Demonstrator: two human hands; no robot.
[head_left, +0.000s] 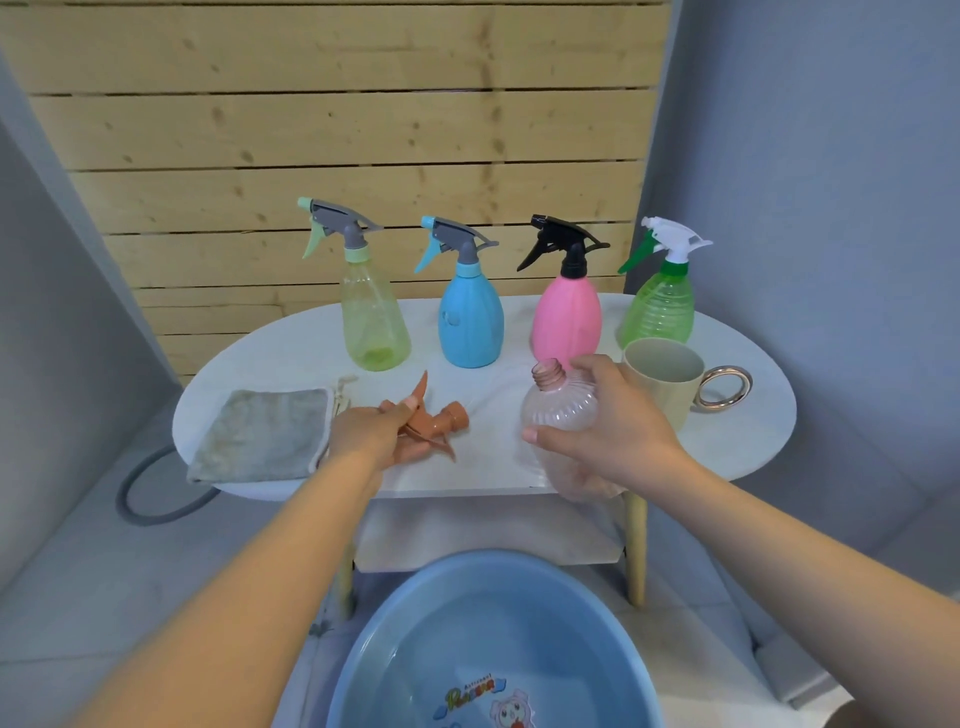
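Blue basin (374, 634) nearest; trigger head (447, 415) off the bottle (558, 410), refilling and recapping seemingly left
Right hand (613, 431) curls round the bottle just left of the mug (680, 400); left hand (363, 431) pinches the trigger head, farther left of the mug.

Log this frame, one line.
left hand grips brown sprayer head | right hand grips uncapped clear-pink bottle | at white table | blue basin below
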